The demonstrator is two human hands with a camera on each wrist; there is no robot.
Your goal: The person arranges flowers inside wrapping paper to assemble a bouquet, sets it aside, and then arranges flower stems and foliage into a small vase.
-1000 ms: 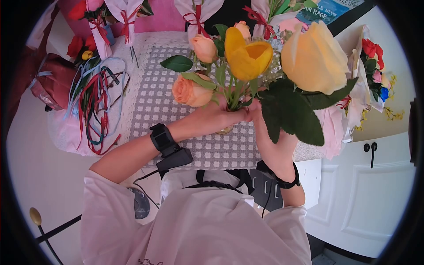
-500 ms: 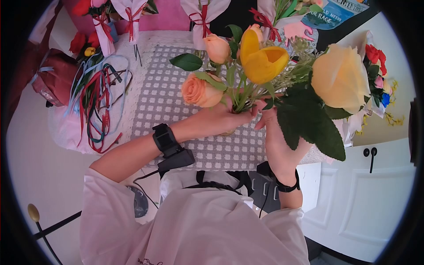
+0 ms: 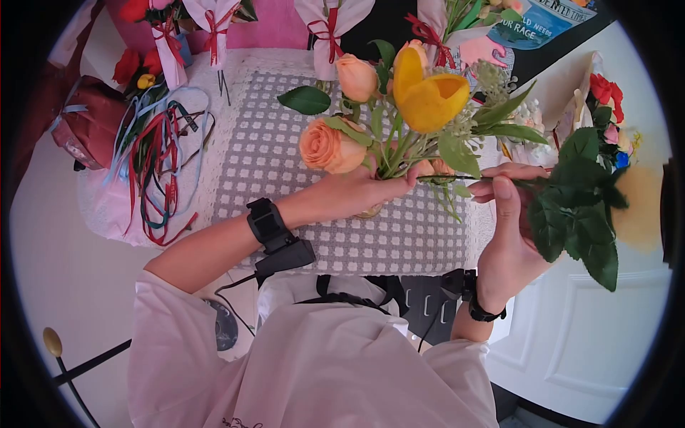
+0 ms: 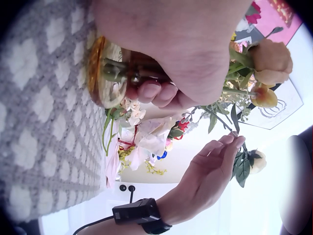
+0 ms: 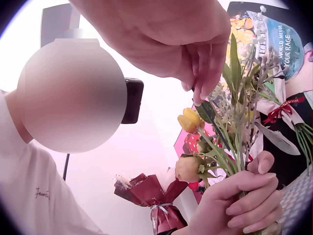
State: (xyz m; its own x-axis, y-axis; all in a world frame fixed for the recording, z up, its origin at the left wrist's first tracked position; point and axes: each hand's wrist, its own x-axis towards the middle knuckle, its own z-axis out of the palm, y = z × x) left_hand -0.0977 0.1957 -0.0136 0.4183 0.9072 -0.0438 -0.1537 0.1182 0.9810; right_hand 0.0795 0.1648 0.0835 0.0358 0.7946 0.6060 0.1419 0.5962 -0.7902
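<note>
In the head view my left hand (image 3: 353,194) grips a glass vase (image 4: 111,73) with an amber base, curled round its neck and the stems in it. A yellow tulip (image 3: 432,100), peach roses (image 3: 332,146), green leaves and small filler sprigs rise above that hand. Out to the right, my right hand (image 3: 512,246) pinches the thin dark stem of a cream rose (image 4: 259,161). Its dark green leaves (image 3: 578,207) hang past the right fingers, and the stem's inner end reaches the bunch by my left hand. The vase stands on the checked cloth (image 4: 54,127).
Loose red, blue and green ribbons (image 3: 153,167) lie on the left of the table. Behind them sits a dark red wrapped bouquet (image 3: 93,128). White-wrapped bunches with red bows (image 3: 328,36) line the back, and another bouquet (image 3: 606,103) stands at the far right.
My right hand has moved right, away from the bunch, taking the cream rose with it; its stem now stretches sideways. My left hand has stayed nearly in place on the vase.
</note>
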